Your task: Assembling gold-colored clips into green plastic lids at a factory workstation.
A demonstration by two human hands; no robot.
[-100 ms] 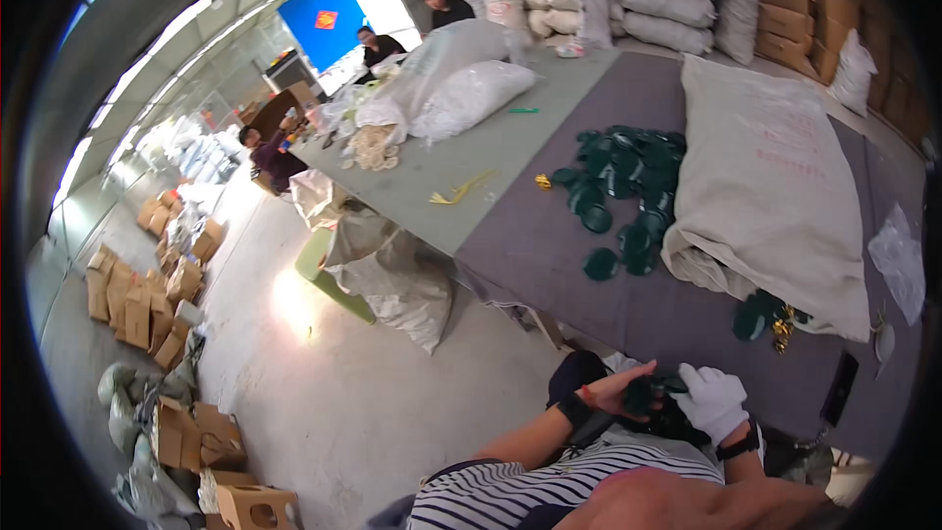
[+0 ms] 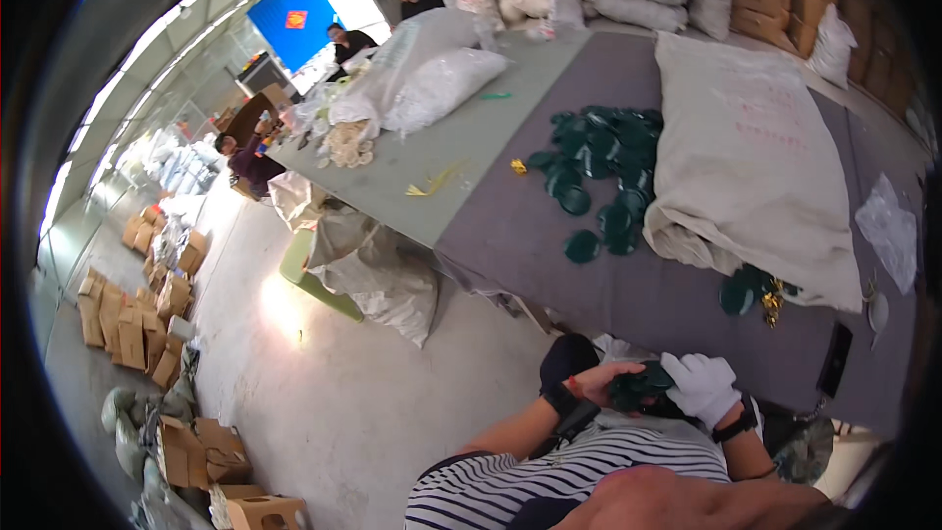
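My bare left hand point(image 2: 599, 380), with a dark band on its wrist, is closed round a small bunch of dark green discs point(image 2: 638, 390) in front of my body. My right hand point(image 2: 703, 389) wears a white glove. Its fingers are bent against the right side of the same discs, and its fingertips are partly hidden. On the grey-purple cloth point(image 2: 549, 280) beyond my hands lies a loose heap of green discs point(image 2: 601, 149). More green discs point(image 2: 738, 292) and a gold tassel-like bundle point(image 2: 772, 310) lie by the mouth of a big beige woven sack point(image 2: 751, 167).
A black phone-like object point(image 2: 835, 358) rests near the right table edge, with a clear plastic bag point(image 2: 889, 234) beyond. White bags point(image 2: 446, 88) cover the table's far left. A sack point(image 2: 378, 280) stands beside a green chair point(image 2: 312, 275). Several people sit farther off; cardboard boxes point(image 2: 132, 319) line the floor.
The whole view has shifted, so the table appears farther left and higher. My left fingers have closed more round the discs, and my gloved hand stays beside them.
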